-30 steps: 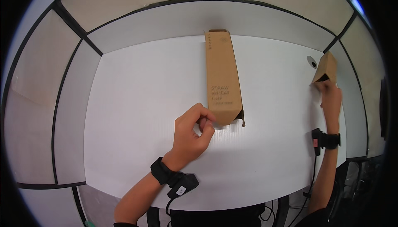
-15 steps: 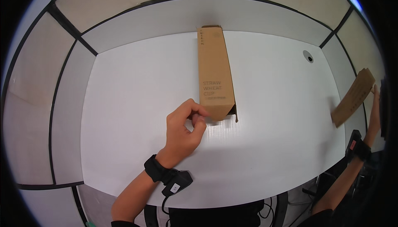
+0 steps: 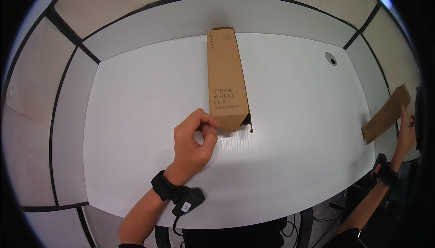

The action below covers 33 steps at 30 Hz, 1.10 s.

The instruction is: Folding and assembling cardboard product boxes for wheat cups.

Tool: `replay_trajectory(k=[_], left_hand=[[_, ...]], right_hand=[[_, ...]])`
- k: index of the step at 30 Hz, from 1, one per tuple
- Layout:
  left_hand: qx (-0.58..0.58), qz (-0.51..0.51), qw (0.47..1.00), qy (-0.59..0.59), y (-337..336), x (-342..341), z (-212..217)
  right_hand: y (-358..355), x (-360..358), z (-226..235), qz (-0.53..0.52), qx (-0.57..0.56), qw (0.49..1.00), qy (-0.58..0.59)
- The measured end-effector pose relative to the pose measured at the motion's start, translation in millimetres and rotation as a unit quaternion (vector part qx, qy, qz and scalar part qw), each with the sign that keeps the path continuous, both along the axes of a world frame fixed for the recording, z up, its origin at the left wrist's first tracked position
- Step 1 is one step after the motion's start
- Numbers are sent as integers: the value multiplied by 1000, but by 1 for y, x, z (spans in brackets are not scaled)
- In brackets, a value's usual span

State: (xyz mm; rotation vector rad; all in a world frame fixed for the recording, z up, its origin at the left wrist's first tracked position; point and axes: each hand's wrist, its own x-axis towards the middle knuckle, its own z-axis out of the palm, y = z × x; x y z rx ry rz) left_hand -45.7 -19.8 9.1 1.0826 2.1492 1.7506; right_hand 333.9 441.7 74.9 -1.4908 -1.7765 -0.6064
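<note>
A long brown cardboard box (image 3: 226, 73) with dark print lies lengthwise on the white table, its near end flap folded downward and a side flap sticking out at the right. At that near end's left corner, my left hand (image 3: 194, 137) is closed in a pinch against the cardboard; its fingertips partly hide what lies between them. Far to the right, my right hand (image 3: 405, 130) grips a second, narrow brown cardboard piece (image 3: 385, 116), which looks like a flattened box. This piece slants beside the right partition, and the thumb is hard to make out.
Low white partitions (image 3: 181, 14) with black trim enclose the table (image 3: 145, 89) at the back and sides. A round grey cable hole (image 3: 331, 59) sits at the back right. Black straps with small devices are on both wrists, and a cable (image 3: 176, 225) hangs from the left one.
My right hand has moved a little lower along the cardboard piece, whose upper end has dropped slightly. The view has shifted a little; my left hand stays at the box's corner.
</note>
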Motion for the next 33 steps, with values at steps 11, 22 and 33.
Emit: replay_trajectory(k=[11,22,33], left_hand=[[13,-10,1000,5,1,4,5],[13,-15,1000,4,0,7,5],[28,-30,999,-16,-1,5,3]], right_hand=[[-65,21,-12,166,103,969,149],[-99,29,-99,88,-139,881,443],[-275,-260,-39,638,-514,504,274]])
